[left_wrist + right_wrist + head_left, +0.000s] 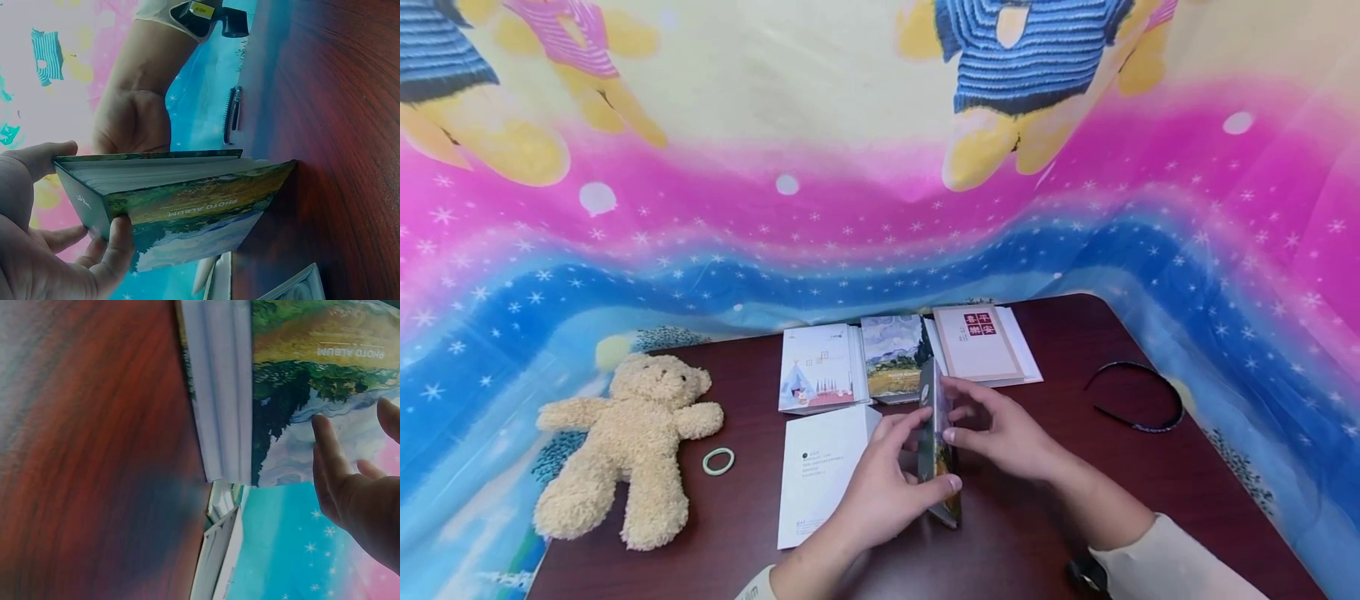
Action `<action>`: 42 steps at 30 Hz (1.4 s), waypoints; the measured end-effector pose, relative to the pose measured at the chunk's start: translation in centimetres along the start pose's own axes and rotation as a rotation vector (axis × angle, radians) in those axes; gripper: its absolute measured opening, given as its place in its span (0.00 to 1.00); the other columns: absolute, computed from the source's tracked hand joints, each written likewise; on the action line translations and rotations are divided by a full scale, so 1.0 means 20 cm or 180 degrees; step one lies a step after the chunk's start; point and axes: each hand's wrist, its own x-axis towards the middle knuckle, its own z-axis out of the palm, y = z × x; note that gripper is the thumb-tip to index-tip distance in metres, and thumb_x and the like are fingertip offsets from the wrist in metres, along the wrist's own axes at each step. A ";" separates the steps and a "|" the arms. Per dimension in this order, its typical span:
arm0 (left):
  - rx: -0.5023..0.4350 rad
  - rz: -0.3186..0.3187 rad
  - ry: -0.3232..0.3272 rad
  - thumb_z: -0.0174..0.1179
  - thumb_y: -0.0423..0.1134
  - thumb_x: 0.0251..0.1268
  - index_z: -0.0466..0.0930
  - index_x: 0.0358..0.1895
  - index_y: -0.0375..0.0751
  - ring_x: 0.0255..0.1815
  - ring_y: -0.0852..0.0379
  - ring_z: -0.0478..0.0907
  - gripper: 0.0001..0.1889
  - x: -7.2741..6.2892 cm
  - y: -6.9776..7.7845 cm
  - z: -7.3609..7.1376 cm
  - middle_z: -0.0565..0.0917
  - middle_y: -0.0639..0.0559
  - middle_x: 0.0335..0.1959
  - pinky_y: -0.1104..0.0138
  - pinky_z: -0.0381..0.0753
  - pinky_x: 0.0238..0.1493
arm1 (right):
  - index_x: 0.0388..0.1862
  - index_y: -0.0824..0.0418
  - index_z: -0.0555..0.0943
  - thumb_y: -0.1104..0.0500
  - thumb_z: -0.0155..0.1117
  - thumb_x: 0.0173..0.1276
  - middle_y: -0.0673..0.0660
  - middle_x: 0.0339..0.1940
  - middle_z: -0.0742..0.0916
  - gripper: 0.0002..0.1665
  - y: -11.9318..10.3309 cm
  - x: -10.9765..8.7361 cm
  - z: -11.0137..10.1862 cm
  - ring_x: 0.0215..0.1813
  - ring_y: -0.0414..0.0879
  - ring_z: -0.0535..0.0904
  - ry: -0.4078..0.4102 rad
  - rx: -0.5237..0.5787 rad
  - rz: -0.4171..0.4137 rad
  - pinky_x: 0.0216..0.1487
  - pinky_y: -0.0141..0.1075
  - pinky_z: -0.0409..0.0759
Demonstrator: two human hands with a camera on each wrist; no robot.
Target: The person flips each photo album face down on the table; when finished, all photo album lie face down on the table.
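The left hand point(882, 492) partly hides the photo album point(935, 450).

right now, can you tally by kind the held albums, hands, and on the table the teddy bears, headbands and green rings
Held album: 1
Hands, left hand and right hand: 2
Teddy bear: 1
Headband: 1
Green ring: 1
Total: 6

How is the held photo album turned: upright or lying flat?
Upright: the left hand holds the photo album spine up, its covers facing sideways.
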 end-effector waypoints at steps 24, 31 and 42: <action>-0.0325 -0.0093 0.0051 0.80 0.49 0.51 0.53 0.82 0.43 0.58 0.52 0.76 0.58 0.02 0.02 0.04 0.72 0.51 0.62 0.66 0.83 0.56 | 0.82 0.43 0.65 0.53 0.69 0.74 0.60 0.73 0.74 0.40 -0.08 0.01 -0.04 0.63 0.56 0.81 -0.0090 0.0146 -0.0048 0.55 0.37 0.84; -0.0416 -0.0084 0.0078 0.80 0.50 0.51 0.54 0.82 0.47 0.62 0.50 0.76 0.57 0.03 0.02 0.06 0.71 0.52 0.62 0.59 0.79 0.64 | 0.80 0.44 0.70 0.50 0.71 0.72 0.59 0.70 0.74 0.39 -0.08 0.01 -0.03 0.62 0.54 0.83 -0.0056 0.0070 -0.0055 0.57 0.39 0.83; -0.0600 -0.0037 0.0124 0.82 0.50 0.50 0.53 0.83 0.46 0.62 0.49 0.74 0.59 0.03 0.00 0.09 0.67 0.48 0.67 0.61 0.80 0.62 | 0.78 0.47 0.70 0.51 0.73 0.71 0.56 0.70 0.78 0.39 -0.07 0.00 -0.03 0.61 0.52 0.82 0.0061 -0.0093 -0.0178 0.58 0.48 0.82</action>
